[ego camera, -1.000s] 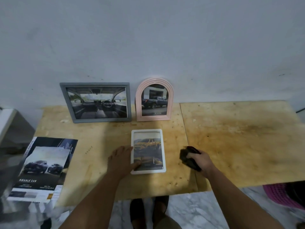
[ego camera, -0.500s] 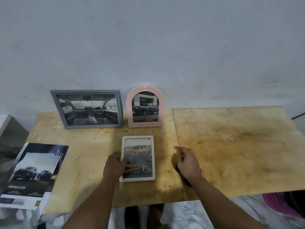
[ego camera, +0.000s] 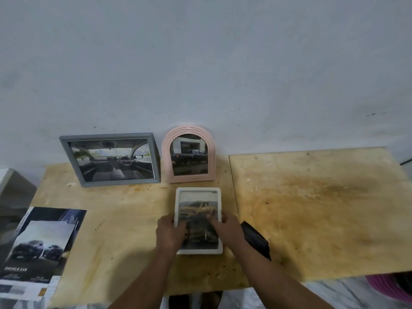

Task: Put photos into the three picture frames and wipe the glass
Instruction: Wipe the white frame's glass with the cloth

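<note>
A white frame (ego camera: 198, 194) with a yellow car photo lies flat on the wooden table (ego camera: 312, 208). My left hand (ego camera: 170, 234) grips its left edge, thumb on the glass. My right hand (ego camera: 227, 230) holds the right edge, its thumb also on the glass. A black cloth (ego camera: 255, 238) lies on the table just right of my right wrist, in no hand. A grey frame (ego camera: 110, 160) with a car interior photo and a pink arched frame (ego camera: 189, 155) with a dark truck photo lean upright against the wall.
Car brochures (ego camera: 42, 248) overhang the table's left front corner. A grey box (ego camera: 13, 188) stands off the left end. A pink basket (ego camera: 388, 286) sits on the floor at the lower right. The right half of the table is stained.
My right hand put the black cloth down on the table and moved left onto the white frame. My left hand kept hold of the frame's left edge.
</note>
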Tool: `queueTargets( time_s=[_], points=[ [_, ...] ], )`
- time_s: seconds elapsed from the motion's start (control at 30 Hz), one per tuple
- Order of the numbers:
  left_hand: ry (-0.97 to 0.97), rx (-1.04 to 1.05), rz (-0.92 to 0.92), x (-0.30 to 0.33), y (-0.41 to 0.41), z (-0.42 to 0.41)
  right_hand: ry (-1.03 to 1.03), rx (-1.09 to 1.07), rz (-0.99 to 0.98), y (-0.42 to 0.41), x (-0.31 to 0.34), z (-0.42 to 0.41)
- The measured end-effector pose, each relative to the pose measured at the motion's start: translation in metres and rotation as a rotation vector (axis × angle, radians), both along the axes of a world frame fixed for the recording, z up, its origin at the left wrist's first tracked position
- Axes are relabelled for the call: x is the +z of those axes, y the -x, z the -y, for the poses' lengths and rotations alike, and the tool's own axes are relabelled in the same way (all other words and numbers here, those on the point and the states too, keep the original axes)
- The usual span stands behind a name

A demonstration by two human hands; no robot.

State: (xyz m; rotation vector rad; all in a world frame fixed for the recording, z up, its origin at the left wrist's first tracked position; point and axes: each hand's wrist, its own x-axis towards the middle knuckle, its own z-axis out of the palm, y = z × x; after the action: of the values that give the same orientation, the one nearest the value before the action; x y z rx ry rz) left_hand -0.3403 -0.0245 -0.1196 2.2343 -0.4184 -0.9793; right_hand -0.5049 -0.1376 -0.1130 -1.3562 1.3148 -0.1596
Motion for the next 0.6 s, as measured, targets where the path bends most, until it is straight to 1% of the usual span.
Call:
queueTargets(
  time_s=[0.13,0.23,0.3,0.4,0.6],
  points=[
    [0.077,-0.119,0.031,0.046,0.043,0.051,0.209,-0.112,-0.111,0.038,0.016,0.042],
    [0.130,-0.210,0.020,0.065,0.064,0.098,0.333,-0.229,-0.104,0.063,0.037,0.080],
    [0.155,-0.264,-0.009,0.073,0.073,0.127,0.350,-0.276,-0.061,0.073,0.051,0.106],
    [0.211,-0.285,-0.068,0.081,0.079,0.167,0.357,-0.287,-0.031,0.078,0.070,0.148],
    [0.261,-0.284,-0.085,0.081,0.074,0.225,0.344,-0.269,-0.006,0.070,0.070,0.209]
  ],
)
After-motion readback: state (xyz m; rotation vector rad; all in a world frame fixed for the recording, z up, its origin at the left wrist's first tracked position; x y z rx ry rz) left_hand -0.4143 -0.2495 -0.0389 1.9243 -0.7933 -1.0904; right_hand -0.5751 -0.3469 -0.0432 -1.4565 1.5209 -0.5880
